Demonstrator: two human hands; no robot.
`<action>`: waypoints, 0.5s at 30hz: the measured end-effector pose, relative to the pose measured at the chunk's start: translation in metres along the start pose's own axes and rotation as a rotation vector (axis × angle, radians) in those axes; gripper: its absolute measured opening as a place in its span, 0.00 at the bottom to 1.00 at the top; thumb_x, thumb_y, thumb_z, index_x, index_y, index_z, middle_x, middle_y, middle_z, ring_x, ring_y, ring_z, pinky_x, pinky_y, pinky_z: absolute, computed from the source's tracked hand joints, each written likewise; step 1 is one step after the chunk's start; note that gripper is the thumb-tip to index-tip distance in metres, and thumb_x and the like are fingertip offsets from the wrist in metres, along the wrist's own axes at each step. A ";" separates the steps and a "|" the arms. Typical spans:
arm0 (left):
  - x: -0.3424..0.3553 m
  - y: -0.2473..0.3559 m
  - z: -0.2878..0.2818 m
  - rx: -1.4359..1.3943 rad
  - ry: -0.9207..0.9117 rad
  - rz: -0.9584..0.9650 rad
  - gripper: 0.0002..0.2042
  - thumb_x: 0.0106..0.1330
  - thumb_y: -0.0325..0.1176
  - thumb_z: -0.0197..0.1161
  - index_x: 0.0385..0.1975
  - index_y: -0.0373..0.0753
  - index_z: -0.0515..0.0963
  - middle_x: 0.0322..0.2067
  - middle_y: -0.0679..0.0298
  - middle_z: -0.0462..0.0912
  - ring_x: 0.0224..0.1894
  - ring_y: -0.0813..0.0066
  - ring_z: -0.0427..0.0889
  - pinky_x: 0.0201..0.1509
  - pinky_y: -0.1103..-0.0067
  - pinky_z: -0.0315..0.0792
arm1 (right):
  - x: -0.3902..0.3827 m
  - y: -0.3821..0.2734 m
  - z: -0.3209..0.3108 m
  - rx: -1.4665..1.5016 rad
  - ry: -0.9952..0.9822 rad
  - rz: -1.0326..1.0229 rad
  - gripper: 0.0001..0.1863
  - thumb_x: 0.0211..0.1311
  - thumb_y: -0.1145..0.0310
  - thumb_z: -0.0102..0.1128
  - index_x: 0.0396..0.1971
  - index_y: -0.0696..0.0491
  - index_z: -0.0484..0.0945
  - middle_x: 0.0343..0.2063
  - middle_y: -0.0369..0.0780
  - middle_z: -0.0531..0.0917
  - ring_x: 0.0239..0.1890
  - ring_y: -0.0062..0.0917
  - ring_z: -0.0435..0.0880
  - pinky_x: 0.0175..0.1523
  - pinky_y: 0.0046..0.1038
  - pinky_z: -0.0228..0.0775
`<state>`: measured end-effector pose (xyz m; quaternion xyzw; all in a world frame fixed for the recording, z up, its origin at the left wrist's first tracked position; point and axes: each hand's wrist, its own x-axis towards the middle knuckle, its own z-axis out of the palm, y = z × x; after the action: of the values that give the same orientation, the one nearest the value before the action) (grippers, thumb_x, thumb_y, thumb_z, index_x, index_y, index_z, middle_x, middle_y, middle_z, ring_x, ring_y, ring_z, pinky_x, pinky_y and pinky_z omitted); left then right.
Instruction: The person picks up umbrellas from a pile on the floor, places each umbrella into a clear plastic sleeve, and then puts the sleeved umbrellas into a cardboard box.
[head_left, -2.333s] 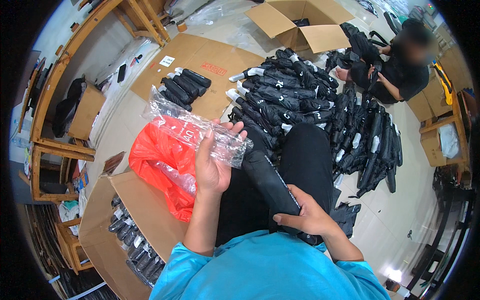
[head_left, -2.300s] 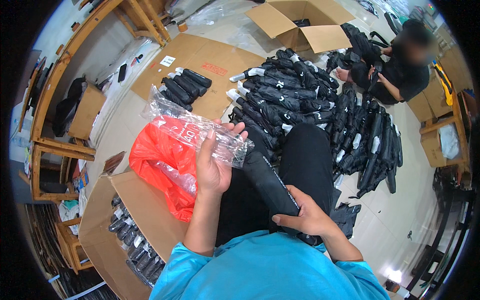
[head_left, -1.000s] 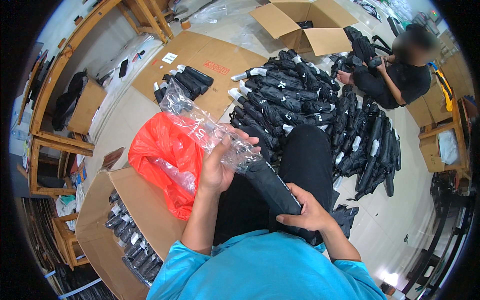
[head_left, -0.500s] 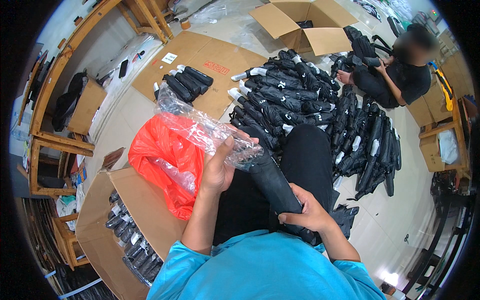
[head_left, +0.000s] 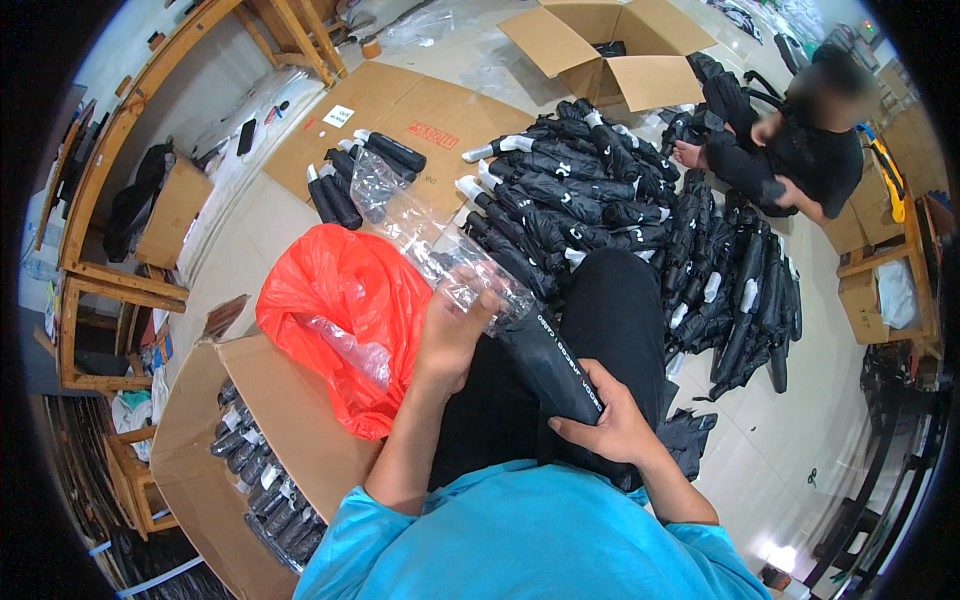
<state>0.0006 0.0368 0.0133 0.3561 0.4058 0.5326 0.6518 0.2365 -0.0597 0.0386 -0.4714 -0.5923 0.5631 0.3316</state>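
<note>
Over my lap lies a folded black umbrella [head_left: 560, 375], tilted from far left to near right, with white lettering showing along its side. My right hand [head_left: 607, 413] wraps its near end, thumb on top. A clear plastic bag [head_left: 405, 225] is drawn over the far end, and its loose part stretches away to the far left. My left hand [head_left: 455, 335] grips the bag near its mouth, at the umbrella's far part; the bag's folds partly cover the fingers.
Left of my lap are a red plastic bag [head_left: 335, 300] and an open carton [head_left: 290, 385] of wrapped umbrellas. Several umbrellas lie on flat cardboard [head_left: 400, 95]. Beyond my knees is a large umbrella pile [head_left: 570, 190]. A person [head_left: 820, 150] sits far right, near another open carton [head_left: 655, 85].
My left hand has moved slightly right and nearer with the bag. The umbrella has turned, bringing its lettering into view. The other person's hands have moved apart.
</note>
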 end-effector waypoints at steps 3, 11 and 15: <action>-0.012 0.002 0.004 -0.047 -0.004 -0.073 0.22 0.75 0.33 0.69 0.64 0.31 0.72 0.53 0.60 0.83 0.57 0.74 0.81 0.65 0.74 0.73 | -0.002 -0.006 0.000 -0.063 0.029 0.035 0.31 0.57 0.75 0.76 0.61 0.58 0.73 0.42 0.38 0.86 0.45 0.22 0.85 0.54 0.25 0.75; -0.020 0.005 0.010 -0.137 -0.010 -0.098 0.14 0.77 0.32 0.67 0.55 0.31 0.79 0.52 0.57 0.86 0.56 0.71 0.83 0.66 0.74 0.74 | -0.005 -0.012 0.005 -0.226 0.090 0.027 0.32 0.57 0.73 0.76 0.62 0.55 0.73 0.42 0.46 0.88 0.46 0.34 0.91 0.52 0.33 0.80; -0.022 0.010 0.010 -0.127 -0.030 -0.095 0.13 0.77 0.32 0.66 0.54 0.30 0.80 0.51 0.57 0.86 0.54 0.72 0.84 0.65 0.75 0.74 | -0.007 -0.014 0.009 -0.263 0.107 -0.010 0.31 0.57 0.75 0.76 0.61 0.58 0.73 0.42 0.45 0.88 0.45 0.30 0.91 0.52 0.31 0.80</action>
<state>0.0037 0.0161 0.0295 0.3021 0.3780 0.5203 0.7037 0.2274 -0.0682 0.0520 -0.5369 -0.6449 0.4531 0.3009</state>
